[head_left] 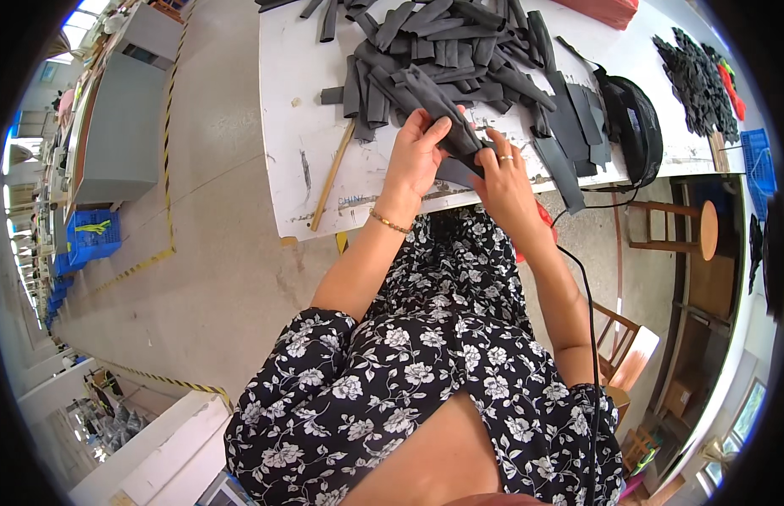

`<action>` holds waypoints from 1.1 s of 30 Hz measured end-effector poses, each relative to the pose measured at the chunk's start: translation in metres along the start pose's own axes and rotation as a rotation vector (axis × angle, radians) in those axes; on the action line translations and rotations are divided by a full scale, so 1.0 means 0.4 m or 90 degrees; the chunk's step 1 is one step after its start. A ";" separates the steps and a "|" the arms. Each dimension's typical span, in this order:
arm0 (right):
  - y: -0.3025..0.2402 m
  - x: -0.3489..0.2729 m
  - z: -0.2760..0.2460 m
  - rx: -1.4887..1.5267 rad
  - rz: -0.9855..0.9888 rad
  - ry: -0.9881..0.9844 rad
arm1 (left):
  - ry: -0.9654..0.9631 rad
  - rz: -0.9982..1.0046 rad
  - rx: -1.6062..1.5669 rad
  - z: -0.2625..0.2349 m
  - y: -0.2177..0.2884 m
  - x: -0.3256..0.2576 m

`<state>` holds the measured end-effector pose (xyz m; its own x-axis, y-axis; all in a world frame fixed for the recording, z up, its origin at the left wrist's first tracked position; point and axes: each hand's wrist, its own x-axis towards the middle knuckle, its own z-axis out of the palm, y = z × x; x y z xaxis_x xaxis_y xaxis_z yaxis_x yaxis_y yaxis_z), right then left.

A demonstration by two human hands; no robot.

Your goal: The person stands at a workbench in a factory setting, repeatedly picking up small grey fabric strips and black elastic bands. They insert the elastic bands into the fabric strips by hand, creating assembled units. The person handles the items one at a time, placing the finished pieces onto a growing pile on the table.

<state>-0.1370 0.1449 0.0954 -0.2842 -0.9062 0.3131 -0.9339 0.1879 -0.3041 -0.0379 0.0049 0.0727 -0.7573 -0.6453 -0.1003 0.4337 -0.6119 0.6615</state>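
Observation:
Between my hands, above the table's front edge, is a dark grey fabric tube [447, 110], slanting from upper left to lower right. My left hand [419, 152] grips its left side, thumb on top. Fingers of my right hand [503, 173] close on its lower right end; a ring shows on one finger. Just beyond lies a heap of similar grey fabric tubes [459, 51] on the white table [295, 126]. Flat grey fabric strips [561, 173] lie to the right of my right hand, one hanging over the edge.
A wooden stick [331, 181] lies left on the table. At right are a black bag [635, 126] with a cable and a pile of dark pieces [695, 80]. A red bundle [607, 10] sits at the far edge. Wooden stools [706, 230] stand at the right.

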 end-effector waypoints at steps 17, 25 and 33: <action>-0.054 0.056 -0.044 0.268 0.111 0.091 | 0.144 0.054 -0.125 -0.107 0.125 0.024; -0.073 0.099 -0.070 0.232 0.062 0.140 | 0.146 -0.010 -0.140 -0.116 0.111 0.036; -0.068 0.149 -0.079 0.121 -0.051 0.169 | 0.164 -0.031 -0.135 -0.103 0.122 0.024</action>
<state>-0.1354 0.0980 0.1508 -0.2818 -0.7800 0.5587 -0.9055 0.0238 -0.4236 -0.0040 -0.0500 0.0735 -0.6429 -0.6907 -0.3311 0.5123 -0.7091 0.4845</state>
